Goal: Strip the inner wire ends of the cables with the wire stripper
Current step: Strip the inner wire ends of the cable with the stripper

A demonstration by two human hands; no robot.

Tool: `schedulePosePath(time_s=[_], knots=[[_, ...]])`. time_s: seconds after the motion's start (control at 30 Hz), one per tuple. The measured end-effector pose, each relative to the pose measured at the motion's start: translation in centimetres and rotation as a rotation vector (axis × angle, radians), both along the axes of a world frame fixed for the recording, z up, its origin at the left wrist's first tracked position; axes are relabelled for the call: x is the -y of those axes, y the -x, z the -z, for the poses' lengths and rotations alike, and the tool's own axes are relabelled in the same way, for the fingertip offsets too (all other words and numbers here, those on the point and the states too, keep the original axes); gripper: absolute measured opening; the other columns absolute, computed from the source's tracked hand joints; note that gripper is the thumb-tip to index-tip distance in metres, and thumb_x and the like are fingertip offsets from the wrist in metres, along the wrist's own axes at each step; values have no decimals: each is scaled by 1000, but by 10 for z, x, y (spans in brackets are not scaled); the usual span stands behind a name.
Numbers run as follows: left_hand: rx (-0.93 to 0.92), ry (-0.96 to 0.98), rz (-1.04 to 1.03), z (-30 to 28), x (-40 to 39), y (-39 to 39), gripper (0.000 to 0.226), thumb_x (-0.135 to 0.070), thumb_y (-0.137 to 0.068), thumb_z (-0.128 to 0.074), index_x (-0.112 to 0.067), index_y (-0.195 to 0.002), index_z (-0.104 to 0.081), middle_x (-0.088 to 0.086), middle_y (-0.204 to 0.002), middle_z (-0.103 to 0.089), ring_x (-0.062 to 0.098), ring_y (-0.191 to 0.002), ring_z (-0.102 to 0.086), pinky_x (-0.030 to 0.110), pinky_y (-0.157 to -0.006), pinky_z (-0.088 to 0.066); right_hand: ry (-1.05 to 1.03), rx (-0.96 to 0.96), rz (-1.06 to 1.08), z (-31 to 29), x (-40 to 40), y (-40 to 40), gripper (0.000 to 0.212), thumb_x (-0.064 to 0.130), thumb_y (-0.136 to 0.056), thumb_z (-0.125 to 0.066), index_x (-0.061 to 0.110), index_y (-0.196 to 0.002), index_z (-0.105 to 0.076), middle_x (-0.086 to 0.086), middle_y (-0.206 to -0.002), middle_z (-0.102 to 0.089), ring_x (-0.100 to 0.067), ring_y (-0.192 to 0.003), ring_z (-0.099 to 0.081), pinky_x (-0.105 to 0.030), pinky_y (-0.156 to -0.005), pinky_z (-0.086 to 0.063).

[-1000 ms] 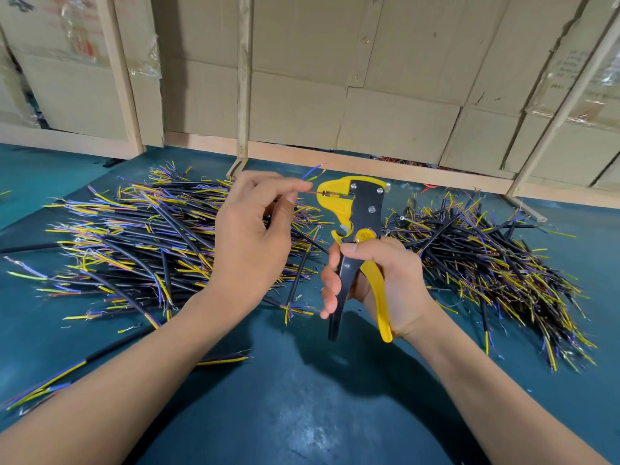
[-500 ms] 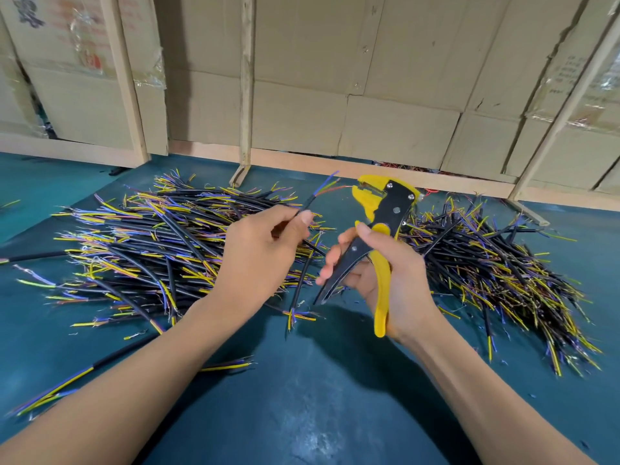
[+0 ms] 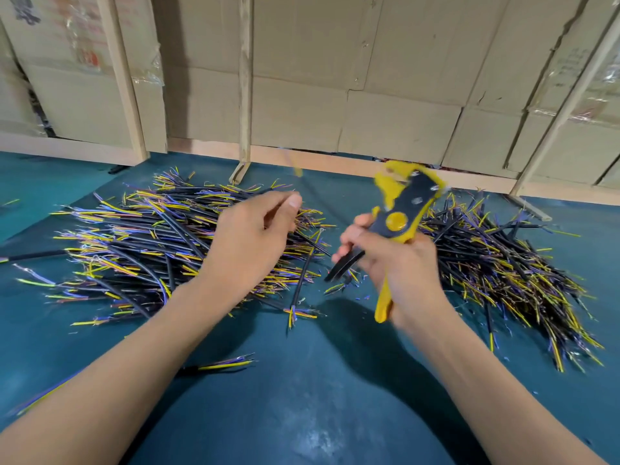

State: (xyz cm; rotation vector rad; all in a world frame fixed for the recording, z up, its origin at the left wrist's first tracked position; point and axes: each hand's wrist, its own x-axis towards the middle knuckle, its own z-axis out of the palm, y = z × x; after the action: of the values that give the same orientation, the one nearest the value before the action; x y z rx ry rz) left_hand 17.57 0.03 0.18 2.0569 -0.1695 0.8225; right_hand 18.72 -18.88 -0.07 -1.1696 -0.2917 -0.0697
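Stacked brown corrugated cardboard boxes [image 3: 385, 78] form the back wall, taped seams, pale wooden slats [image 3: 245, 78] leaning on them; red and black print on the top-left box [image 3: 67, 31], too blurred to read. Teal matte desk [image 3: 302, 397], scuffed and shiny near the bottom centre. Left pile of short black-jacketed cables [image 3: 141, 243] with yellow, blue and purple inner wires fanned at the ends; right pile of the same cables [image 3: 503, 263] beyond the right hand. Loose cable [image 3: 228, 364] lies alone on the desk by the left forearm. Left hand [image 3: 248, 243] hovers over the left pile, thumb tip against the curled index finger; cannot tell if a wire is pinched there. Right hand [image 3: 399, 263] grips the yellow-and-black plastic wire stripper [image 3: 399, 209], head tilted up-right, motion-blurred; no brand legible. Small yellow blurred scrap [image 3: 297, 171] is in the air above the left pile.
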Motion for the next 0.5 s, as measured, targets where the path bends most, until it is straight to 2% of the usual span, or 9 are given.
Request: schedulePosePath(time_s=[0.03, 0.07, 0.13, 0.23, 0.3, 0.37, 0.5], knots=[[129, -293, -132, 1, -8, -1, 23, -26, -103, -55, -14, -106, -75, 2, -83, -70, 17, -81, -59, 25, -78, -44, -70, 20, 79, -5, 7, -3, 19, -15, -87, -64, 3, -85, -64, -12, -70, -64, -31, -60, -60, -45, -67, -56], [192, -495, -200, 2, -15, -1, 21, -23, -101, -57, -13, -108, -74, 7, -89, -70, 28, -87, -57, 33, -85, -44, -150, 35, 162, -11, 14, -7, 22, -16, -86, -63, 5, -81, -63, -11, -70, -64, -30, -60, -59, -43, -66, -55], [52, -692, -257, 2, -24, -2, 23, -26, -98, -59, -16, -113, -74, 10, -102, -68, 36, -100, -51, 45, -92, -40, -298, 42, 341, -20, 31, -13, 26, -17, -84, -63, 7, -76, -61, -13, -73, -61, -28, -61, -56, -41, -66, -53], [-200, -782, -215, 5, -20, -2, 34, -51, -97, -51, -29, -108, -75, 0, -108, -63, 30, -109, -44, 43, -92, -30, -380, 20, 609, -27, 55, -22, 21, -13, -86, -66, 5, -76, -63, -19, -79, -61, -27, -61, -58, -41, -69, -56], [-245, -835, -188, 8, -12, 0, 52, -69, -93, -38, -32, -95, -74, -5, -102, -59, 26, -105, -40, 41, -88, -26, -422, -36, 717, -28, 65, -27, 10, -9, -86, -70, -2, -86, -64, -15, -77, -65, -27, -60, -61, -40, -67, -59], [-268, -936, -182, 12, -3, 1, 63, -81, -87, -30, -33, -87, -71, -8, -97, -54, 23, -102, -37, 42, -86, -25, -489, -85, 780, -29, 69, -29, 14, -6, -85, -73, -3, -92, -61, -12, -77, -67, -26, -59, -63, -41, -66, -61], [-329, -970, -175, 16, 4, 1, 46, -76, -83, -48, -34, -90, -64, -13, -94, -49, 18, -104, -37, 40, -80, -16, -515, -71, 758, -27, 72, -29, 20, -1, -86, -72, -3, -100, -59, -13, -87, -69, -27, -60, -66, -44, -66, -63]])
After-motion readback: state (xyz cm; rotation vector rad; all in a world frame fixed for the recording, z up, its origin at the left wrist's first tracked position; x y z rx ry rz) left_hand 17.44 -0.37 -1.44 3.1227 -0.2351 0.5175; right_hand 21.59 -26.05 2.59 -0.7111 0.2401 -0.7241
